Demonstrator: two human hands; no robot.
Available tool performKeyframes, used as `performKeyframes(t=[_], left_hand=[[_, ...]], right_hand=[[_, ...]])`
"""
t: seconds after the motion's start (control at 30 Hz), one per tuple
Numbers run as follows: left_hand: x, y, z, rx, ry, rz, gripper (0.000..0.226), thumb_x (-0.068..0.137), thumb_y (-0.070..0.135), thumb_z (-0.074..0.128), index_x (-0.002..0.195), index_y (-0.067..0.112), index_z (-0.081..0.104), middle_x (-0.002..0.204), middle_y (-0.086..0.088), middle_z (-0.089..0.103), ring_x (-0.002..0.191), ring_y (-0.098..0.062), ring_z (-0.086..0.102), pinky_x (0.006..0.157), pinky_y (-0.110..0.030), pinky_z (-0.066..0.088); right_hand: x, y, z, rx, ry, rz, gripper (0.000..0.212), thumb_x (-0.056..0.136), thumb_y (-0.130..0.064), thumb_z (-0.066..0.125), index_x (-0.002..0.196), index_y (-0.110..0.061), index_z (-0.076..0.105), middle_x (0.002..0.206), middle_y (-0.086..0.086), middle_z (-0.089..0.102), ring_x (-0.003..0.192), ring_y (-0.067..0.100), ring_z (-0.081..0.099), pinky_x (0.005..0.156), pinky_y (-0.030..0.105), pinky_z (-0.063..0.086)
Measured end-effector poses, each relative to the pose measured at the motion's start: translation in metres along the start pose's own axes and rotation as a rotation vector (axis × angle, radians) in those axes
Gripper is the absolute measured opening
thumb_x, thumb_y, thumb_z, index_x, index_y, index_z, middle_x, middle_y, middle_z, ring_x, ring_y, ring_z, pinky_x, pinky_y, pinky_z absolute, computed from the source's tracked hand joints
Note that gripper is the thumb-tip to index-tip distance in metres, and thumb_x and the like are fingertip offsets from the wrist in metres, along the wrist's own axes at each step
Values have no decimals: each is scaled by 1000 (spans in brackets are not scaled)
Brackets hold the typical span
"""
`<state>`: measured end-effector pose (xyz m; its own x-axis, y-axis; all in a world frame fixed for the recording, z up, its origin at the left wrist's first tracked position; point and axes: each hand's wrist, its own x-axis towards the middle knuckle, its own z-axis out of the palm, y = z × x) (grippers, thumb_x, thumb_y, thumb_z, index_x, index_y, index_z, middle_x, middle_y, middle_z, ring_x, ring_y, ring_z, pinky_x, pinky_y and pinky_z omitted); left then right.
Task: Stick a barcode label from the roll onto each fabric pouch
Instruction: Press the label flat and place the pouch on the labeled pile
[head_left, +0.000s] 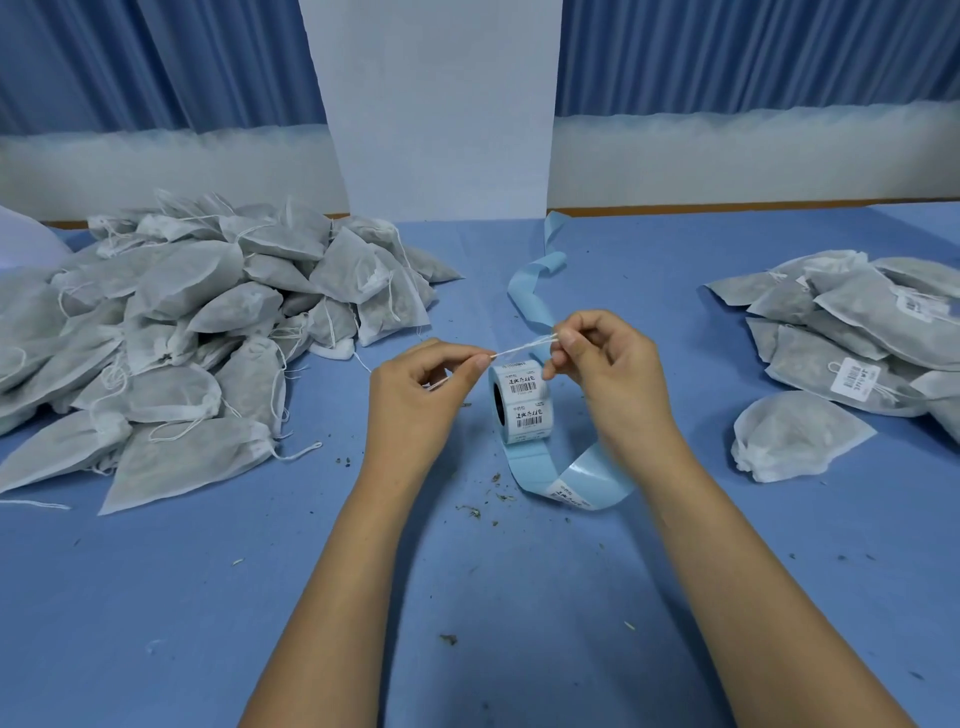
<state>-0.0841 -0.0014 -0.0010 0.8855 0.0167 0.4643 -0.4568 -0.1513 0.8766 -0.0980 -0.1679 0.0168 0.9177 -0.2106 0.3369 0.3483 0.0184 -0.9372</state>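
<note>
Blue table (467, 597); hands pinching string (524, 346).

White string (524, 345) pinched taut between left hand (415, 395) and right hand (608, 369), above upright label roll (522, 402). Unlabelled pouch pile (182, 322) left, labelled pile (852, 332) right, blue table (467, 597).

We see only our two forearms and hands, coming in from the lower edge of the view. Both arms are bare up to where the picture cuts them off: no sleeve, cuff or glove shows on either one. Our left hand (415, 395) wears no ring, watch or band that we can make out, and neither does our right hand (608, 369). The wrists are uncovered too. Fingernails look short and plain, without polish, as far as the picture lets us tell.
</note>
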Motion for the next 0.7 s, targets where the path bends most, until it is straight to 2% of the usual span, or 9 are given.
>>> performKeyframes(t=[0.1, 0.13, 0.2, 0.3, 0.4, 0.47, 0.53, 0.6, 0.7], left_hand=[[2, -4, -7, 48, -20, 12, 25, 84, 12, 74, 77, 36, 74, 76, 9, 67, 68, -4, 53, 66, -12, 42], [3, -5, -9, 92, -39, 16, 26, 85, 9, 73, 81, 35, 74, 77, 10, 63, 68, -2, 51, 67, -9, 41], [3, -7, -13, 162, -69, -2, 29, 86, 7, 71, 86, 36, 72, 82, 11, 62, 73, 0, 54, 71, -8, 41], [6, -8, -18, 113, -45, -130, 22, 87, 14, 71, 82, 35, 73, 83, 19, 71, 78, 6, 62, 70, -5, 43], [7, -10, -17, 94, 134, -220, 11, 86, 18, 71, 82, 26, 76, 85, 11, 76, 78, 3, 67, 73, -10, 45], [6, -9, -16, 5, 272, -235, 10, 90, 20, 67, 87, 22, 76, 89, 4, 77, 83, -3, 69, 79, -18, 49], [6, -5, -18, -123, 344, -243, 14, 95, 22, 60, 88, 17, 72, 90, 2, 77, 85, -10, 70, 79, -26, 52], [7, 1, -21, -375, 355, -270, 16, 99, 17, 54, 89, 10, 63, 93, -1, 76, 88, -16, 71, 81, -33, 55], [9, 9, -23, -719, 304, -315, 14, 100, 12, 48, 96, 1, 57, 103, -9, 75, 100, -23, 71, 85, -39, 57]], right_hand=[[2, 1, -3, 202, 60, 33, 16, 92, 4, 54, 81, -7, 58, 60, -4, 60, 55, 12, 61, 66, 22, 52], [2, 0, -4, 243, 81, 36, 16, 92, 5, 54, 82, -7, 59, 60, -4, 60, 55, 11, 60, 67, 23, 52], [4, -1, -7, 312, 119, 33, 17, 92, 6, 53, 84, -7, 60, 65, -2, 60, 56, 11, 59, 68, 23, 53], [4, -3, -10, 345, 155, 14, 17, 92, 7, 52, 86, -7, 60, 73, 4, 58, 57, 12, 60, 68, 22, 53], [0, -6, -4, 302, 162, -9, 16, 91, 7, 54, 86, -8, 57, 74, 4, 58, 58, 13, 63, 70, 26, 55], [-7, -7, 7, 282, 110, -23, 18, 89, 8, 56, 84, -9, 56, 71, 1, 59, 56, 14, 64, 69, 28, 56], [-17, -7, 20, 230, -12, -37, 20, 86, 10, 60, 81, -9, 55, 70, 0, 60, 56, 16, 64, 63, 26, 56], [-27, -3, 33, 136, -135, -19, 22, 82, 12, 63, 80, -8, 56, 71, 3, 60, 57, 18, 62, 59, 25, 55], [-35, 4, 42, -37, -184, 44, 26, 80, 9, 67, 91, -13, 59, 70, 3, 62, 60, 18, 62, 60, 23, 53]])
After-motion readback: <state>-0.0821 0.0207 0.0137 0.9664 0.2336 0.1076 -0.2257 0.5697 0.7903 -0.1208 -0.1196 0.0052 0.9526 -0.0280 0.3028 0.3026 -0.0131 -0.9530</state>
